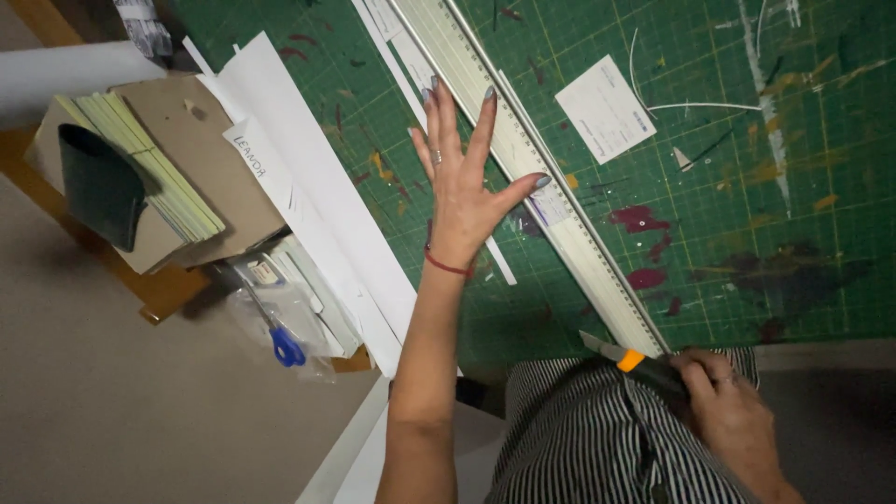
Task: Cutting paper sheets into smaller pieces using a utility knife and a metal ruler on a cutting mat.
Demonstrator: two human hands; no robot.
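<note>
My left hand [460, 177] lies flat with fingers spread on a green cutting mat [747, 187]. Its fingertips and thumb press on a long pale ruler [523, 149] that runs diagonally across the mat. A red band circles that wrist. My right hand [728, 406] sits at the near edge of the mat, closed around a black and orange utility knife [630, 359]. The blade tip points at the near end of the ruler. A narrow white paper strip [499, 261] lies just beside my left wrist.
White paper sheets [308, 187] lie along the mat's left edge. Left of them stand a cardboard pile [201, 149] with green sheets, a dark pouch [98, 182] and blue-handled scissors [287, 347] in a clear bag. A small white printed card [605, 107] rests on the mat.
</note>
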